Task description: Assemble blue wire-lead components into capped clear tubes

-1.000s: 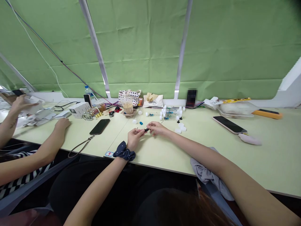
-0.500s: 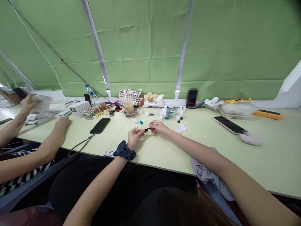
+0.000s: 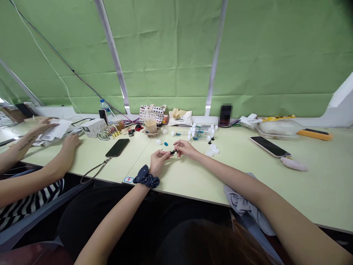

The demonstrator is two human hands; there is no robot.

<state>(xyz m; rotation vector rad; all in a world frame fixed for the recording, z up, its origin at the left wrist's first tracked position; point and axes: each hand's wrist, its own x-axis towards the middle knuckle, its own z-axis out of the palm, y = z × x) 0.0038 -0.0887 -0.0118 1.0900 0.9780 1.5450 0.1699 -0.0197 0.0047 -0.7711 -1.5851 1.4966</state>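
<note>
Low over the middle of the table, my left hand [image 3: 159, 160] pinches a small black part [image 3: 173, 152]. My right hand [image 3: 184, 148] meets it from the right, its fingers closed at the other end of the same part. Behind my hands lie a small blue piece [image 3: 166, 144] and a white cap [image 3: 158, 142]. Several clear tubes with white ends and blue insides [image 3: 201, 132] rest farther back to the right. White round discs [image 3: 213, 150] lie to the right of my right hand.
A dark phone [image 3: 117, 147] with a strap lies at left, another phone [image 3: 270, 146] at right. A drink cup [image 3: 150, 122], pouches and a white box [image 3: 94, 127] stand behind. At far left another person's hands [image 3: 45, 126] handle white papers [image 3: 56, 129].
My two hands stay nearly in place on the black part, shifting only slightly. At far left, the other person's raised hand has come down and right with the white papers.
</note>
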